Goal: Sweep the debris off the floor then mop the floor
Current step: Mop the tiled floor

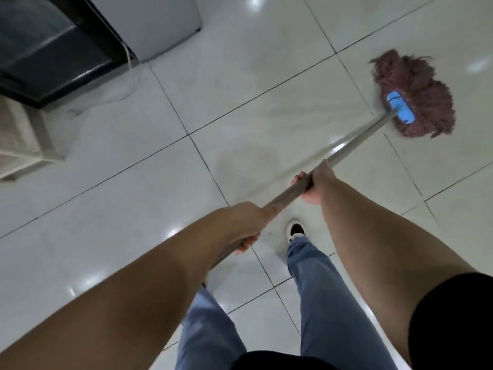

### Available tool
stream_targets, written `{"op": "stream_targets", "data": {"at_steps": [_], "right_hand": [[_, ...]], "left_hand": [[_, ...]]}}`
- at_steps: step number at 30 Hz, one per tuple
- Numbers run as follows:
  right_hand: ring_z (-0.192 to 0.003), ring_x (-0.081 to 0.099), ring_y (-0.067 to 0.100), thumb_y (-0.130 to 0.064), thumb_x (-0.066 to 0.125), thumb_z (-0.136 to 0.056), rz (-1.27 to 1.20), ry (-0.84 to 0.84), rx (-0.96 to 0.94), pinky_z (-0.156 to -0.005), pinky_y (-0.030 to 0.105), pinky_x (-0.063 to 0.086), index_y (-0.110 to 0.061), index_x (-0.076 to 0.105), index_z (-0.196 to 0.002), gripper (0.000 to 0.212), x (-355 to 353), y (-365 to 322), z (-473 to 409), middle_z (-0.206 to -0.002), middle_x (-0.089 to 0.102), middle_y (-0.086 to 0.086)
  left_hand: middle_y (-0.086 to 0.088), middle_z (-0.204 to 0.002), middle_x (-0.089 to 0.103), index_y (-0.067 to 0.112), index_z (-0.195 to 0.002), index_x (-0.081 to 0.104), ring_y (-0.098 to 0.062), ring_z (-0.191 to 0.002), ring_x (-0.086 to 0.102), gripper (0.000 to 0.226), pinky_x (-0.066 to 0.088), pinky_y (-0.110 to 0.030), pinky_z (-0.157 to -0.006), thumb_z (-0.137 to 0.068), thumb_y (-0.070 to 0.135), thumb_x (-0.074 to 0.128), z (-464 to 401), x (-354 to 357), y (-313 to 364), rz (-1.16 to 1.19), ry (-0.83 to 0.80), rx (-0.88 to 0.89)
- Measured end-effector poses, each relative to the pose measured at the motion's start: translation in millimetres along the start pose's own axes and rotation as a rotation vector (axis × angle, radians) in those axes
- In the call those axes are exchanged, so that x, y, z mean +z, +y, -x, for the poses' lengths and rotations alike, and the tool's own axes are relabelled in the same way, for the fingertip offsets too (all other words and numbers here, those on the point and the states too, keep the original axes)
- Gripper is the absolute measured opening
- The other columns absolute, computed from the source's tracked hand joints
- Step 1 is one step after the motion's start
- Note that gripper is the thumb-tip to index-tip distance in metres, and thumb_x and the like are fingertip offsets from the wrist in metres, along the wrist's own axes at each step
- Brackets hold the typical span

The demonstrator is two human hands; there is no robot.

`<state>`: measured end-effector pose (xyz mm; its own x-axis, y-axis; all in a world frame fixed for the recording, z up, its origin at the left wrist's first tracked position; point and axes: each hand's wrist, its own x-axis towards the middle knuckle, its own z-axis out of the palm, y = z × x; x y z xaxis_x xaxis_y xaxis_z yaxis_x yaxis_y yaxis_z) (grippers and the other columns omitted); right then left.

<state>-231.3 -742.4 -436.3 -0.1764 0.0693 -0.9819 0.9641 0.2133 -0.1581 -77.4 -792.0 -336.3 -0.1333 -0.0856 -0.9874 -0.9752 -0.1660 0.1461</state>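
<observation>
A mop with a reddish-brown string head (416,94) and a blue clamp (401,107) lies on the white tiled floor (133,198) at the upper right. Its grey metal handle (354,140) runs down and left toward me. My right hand (318,184) grips the handle about halfway along. My left hand (241,222) grips the handle lower, near its end, which my forearm hides. The mop head looks blurred.
A dark glass-fronted cabinet (53,49) and a grey appliance (149,22) stand at the upper left, with a white cord (128,53) trailing to the floor. A pale wicker-like box (21,137) sits at the left edge. My legs in jeans (325,289) and a shoe (296,230) are below.
</observation>
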Motion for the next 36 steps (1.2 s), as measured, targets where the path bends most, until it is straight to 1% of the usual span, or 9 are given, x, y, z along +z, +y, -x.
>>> {"op": "stream_targets", "data": {"at_steps": [6, 8, 11, 13, 17, 20, 23, 26, 36], "right_hand": [[-0.028, 0.046, 0.014, -0.052, 0.037, -0.096, -0.021, -0.149, 0.017, -0.038, 0.019, 0.046, -0.011, 0.042, -0.093, 0.041, 67.0, 159.1, 67.2, -0.061, 0.044, 0.004], [-0.036, 0.048, 0.015, -0.054, 0.035, -0.096, 0.046, -0.18, 0.087, -0.037, 0.02, 0.047, -0.011, 0.042, -0.101, 0.043, 81.5, 243.0, 91.9, -0.06, 0.046, 0.005], [-0.037, 0.051, 0.017, -0.055, 0.035, -0.095, 0.071, -0.259, 0.233, -0.038, 0.025, 0.05, -0.008, 0.043, -0.099, 0.047, 117.9, 354.0, 145.7, -0.05, 0.052, 0.009], [-0.039, 0.054, 0.018, -0.055, 0.034, -0.096, 0.054, -0.351, 0.284, -0.038, 0.028, 0.052, -0.005, 0.041, -0.089, 0.051, 149.5, 400.2, 183.6, -0.048, 0.055, 0.01], [-0.058, 0.055, 0.022, -0.053, 0.03, -0.097, 0.078, -0.439, 0.309, -0.052, 0.036, 0.054, -0.004, 0.042, -0.087, 0.052, 175.0, 447.5, 224.3, -0.068, 0.054, 0.013], [-0.058, 0.052, 0.021, -0.052, 0.027, -0.099, 0.058, -0.48, 0.29, -0.047, 0.031, 0.056, -0.004, 0.042, -0.085, 0.053, 193.2, 459.1, 236.3, -0.063, 0.053, 0.012], [-0.054, 0.053, 0.02, -0.054, 0.028, -0.098, -0.027, -0.508, 0.244, -0.043, 0.03, 0.056, -0.005, 0.043, -0.081, 0.054, 210.8, 460.8, 238.8, -0.041, 0.055, 0.01], [-0.04, 0.058, 0.02, -0.054, 0.027, -0.098, -0.055, -0.488, 0.21, -0.043, 0.03, 0.055, -0.004, 0.043, -0.083, 0.055, 210.7, 440.8, 223.9, -0.039, 0.056, 0.01], [-0.03, 0.055, 0.017, -0.057, 0.033, -0.095, -0.225, -0.445, 0.078, -0.043, 0.029, 0.055, -0.003, 0.048, -0.083, 0.057, 199.4, 227.3, 142.0, -0.037, 0.055, 0.008]], "left_hand": [[0.005, -0.026, 0.037, 0.012, -0.058, 0.042, -0.012, -0.022, 0.031, 0.06, 0.033, -0.013, -0.041, -0.085, 0.064, 0.041, 57.1, -68.1, -168.6, -0.151, 0.125, 0.031], [0.004, -0.028, 0.04, 0.012, -0.058, 0.043, -0.013, -0.023, 0.033, 0.062, 0.034, -0.013, -0.04, -0.082, 0.068, 0.04, 88.8, -79.5, -250.8, -0.144, 0.093, -0.042], [0.001, -0.027, 0.039, 0.01, -0.061, 0.043, -0.013, -0.023, 0.034, 0.051, 0.035, -0.012, -0.038, -0.088, 0.052, 0.041, 145.2, -114.9, -355.3, -0.121, 0.111, -0.245], [0.0, -0.028, 0.039, 0.009, -0.061, 0.044, -0.013, -0.022, 0.033, 0.05, 0.036, -0.013, -0.039, -0.088, 0.051, 0.042, 180.6, -149.4, -401.6, -0.103, 0.174, -0.334], [0.0, -0.031, 0.039, 0.01, -0.06, 0.043, -0.015, -0.023, 0.033, 0.062, 0.037, -0.014, -0.039, -0.081, 0.068, 0.041, 223.7, -178.5, -446.5, -0.089, 0.201, -0.364], [0.0, -0.03, 0.039, 0.009, -0.062, 0.042, -0.015, -0.023, 0.034, 0.064, 0.037, -0.014, -0.038, -0.083, 0.07, 0.037, 237.9, -191.4, -453.6, -0.1, 0.203, -0.357], [0.001, -0.031, 0.04, 0.009, -0.064, 0.041, -0.015, -0.025, 0.034, 0.064, 0.037, -0.014, -0.039, -0.085, 0.069, 0.034, 241.8, -210.5, -444.6, -0.135, 0.221, -0.344], [0.002, -0.03, 0.038, 0.009, -0.065, 0.04, -0.014, -0.023, 0.033, 0.063, 0.035, -0.013, -0.038, -0.086, 0.069, 0.033, 233.9, -216.7, -415.3, -0.18, 0.188, -0.355], [0.001, -0.028, 0.035, 0.011, -0.065, 0.038, -0.012, -0.021, 0.031, 0.062, 0.033, -0.014, -0.044, -0.085, 0.07, 0.033, 142.5, -214.3, -196.1, -0.262, 0.157, -0.377]]}}
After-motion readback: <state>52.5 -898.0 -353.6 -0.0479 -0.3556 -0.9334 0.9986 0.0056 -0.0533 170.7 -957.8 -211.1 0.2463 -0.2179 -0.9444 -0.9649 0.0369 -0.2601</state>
